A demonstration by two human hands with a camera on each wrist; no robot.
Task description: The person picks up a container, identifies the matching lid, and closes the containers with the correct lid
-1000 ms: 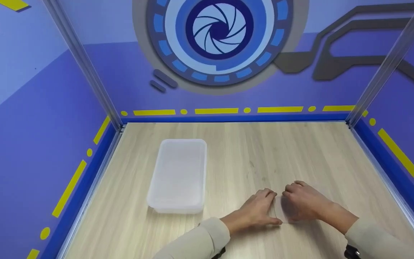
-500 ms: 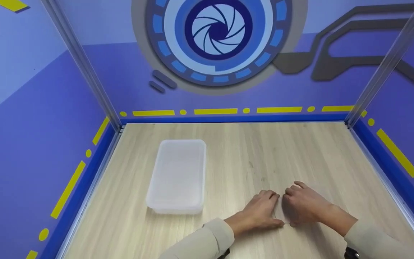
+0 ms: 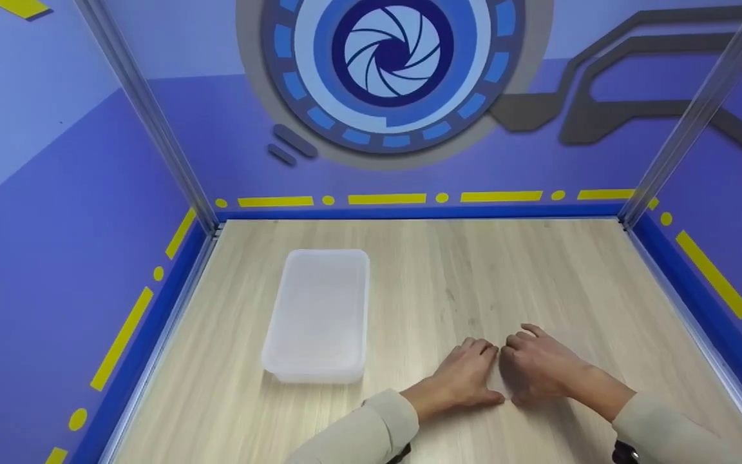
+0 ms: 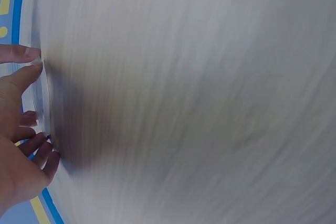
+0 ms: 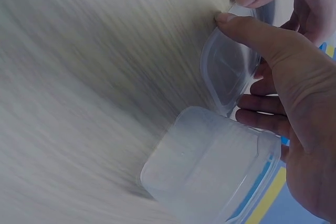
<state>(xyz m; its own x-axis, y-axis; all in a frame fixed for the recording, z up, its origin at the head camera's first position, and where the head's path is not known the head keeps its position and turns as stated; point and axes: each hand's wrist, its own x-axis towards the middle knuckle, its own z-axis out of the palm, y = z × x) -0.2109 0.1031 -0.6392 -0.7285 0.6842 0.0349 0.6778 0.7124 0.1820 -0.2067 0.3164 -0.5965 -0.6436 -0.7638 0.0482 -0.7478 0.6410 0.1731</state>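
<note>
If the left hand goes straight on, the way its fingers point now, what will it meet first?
Beyond the clear lid it seems to touch, the left hand would probably meet the right hand, just ahead; the depth between them is unclear.

Tub (image 3: 323,309)'s on the left side of the table (image 3: 442,270), back wall (image 3: 397,116) behind it all. Left hand (image 3: 464,377) and right hand (image 3: 538,364) are side by side at front right, lid (image 5: 231,66) in them, with a box (image 5: 197,163) just beside the lid.
</note>
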